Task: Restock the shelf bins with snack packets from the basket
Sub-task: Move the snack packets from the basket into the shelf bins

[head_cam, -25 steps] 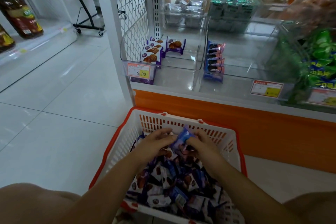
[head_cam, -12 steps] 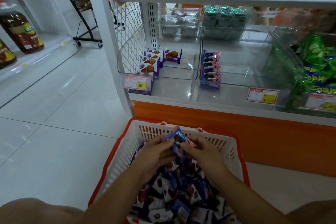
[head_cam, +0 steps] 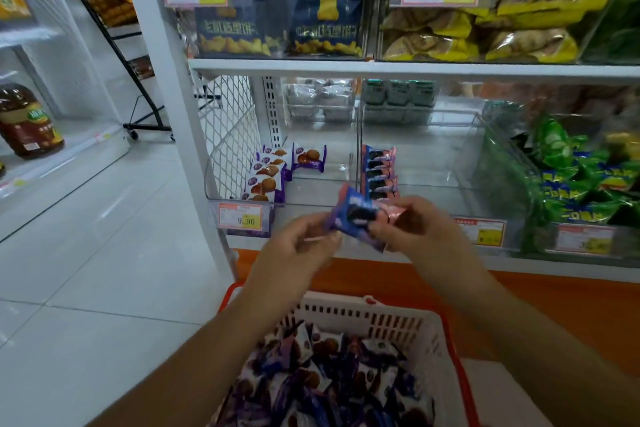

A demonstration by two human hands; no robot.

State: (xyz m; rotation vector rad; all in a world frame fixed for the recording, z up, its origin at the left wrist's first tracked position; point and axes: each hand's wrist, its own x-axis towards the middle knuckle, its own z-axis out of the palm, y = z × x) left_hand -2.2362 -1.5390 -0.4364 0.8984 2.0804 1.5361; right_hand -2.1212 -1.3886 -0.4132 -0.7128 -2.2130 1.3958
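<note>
White metal shelf (head_cam: 415, 69) w/ clear plastic bins. Below it, white plastic basket (head_cam: 381, 308) w/ red rim, heaped w/ purple and blue packets. Clear middle bin (head_cam: 433, 156) nearly bare: one row of blue-and-pink cookie packets (head_cam: 379, 172) against its left wall.

Blue-and-pink snack packet (head_cam: 353, 215) held up above basket, before bin's lip. Left hand (head_cam: 301, 246) pinching one end, right hand (head_cam: 415, 225) gripping the other (maybe two packets, too blurred to count).

Risks:
- Glossy film slipping from light pinch, dropping to floor.
- Standing row toppled on entry.
- Mix-up w/ purple biscuit packets (head_cam: 266, 177) next door.

Basket's near end cut off by frame. Orange-and-yellow price tag (head_cam: 485, 234) unreadable.
</note>
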